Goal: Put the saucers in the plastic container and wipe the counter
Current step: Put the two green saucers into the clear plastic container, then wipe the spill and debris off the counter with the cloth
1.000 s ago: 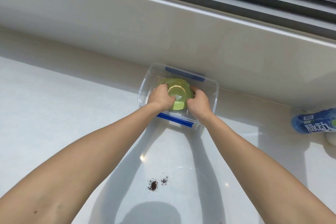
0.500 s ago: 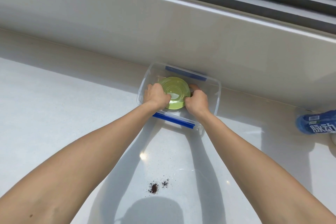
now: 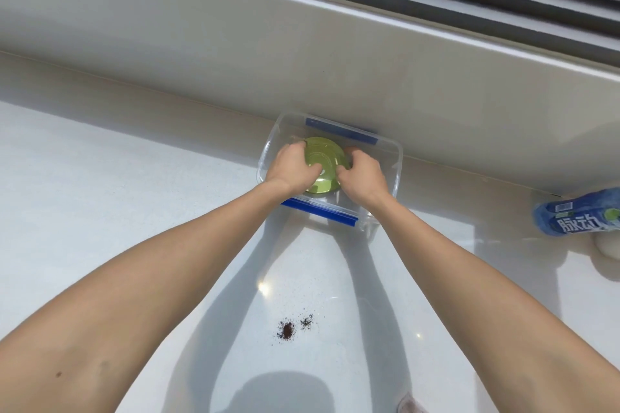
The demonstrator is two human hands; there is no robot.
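A green saucer (image 3: 323, 163) lies inside the clear plastic container (image 3: 395, 157) with blue clips, which stands on the white counter (image 3: 134, 211) against the back wall. Both my hands reach into the container. My left hand (image 3: 291, 168) grips the saucer's left rim and my right hand (image 3: 361, 178) grips its right rim. I cannot tell whether more saucers lie under the green one. A small patch of dark brown crumbs (image 3: 288, 330) is scattered on the counter, nearer to me than the container.
A blue-labelled bottle (image 3: 578, 216) lies on its side at the far right, with a pale round object (image 3: 609, 246) just below it. A bit of grey cloth (image 3: 407, 404) shows at the bottom edge. A window ledge (image 3: 335, 54) rises behind the counter.
The saucer has sunk lower into the container and now lies flatter. Both hands have followed it down and stay on its rim.
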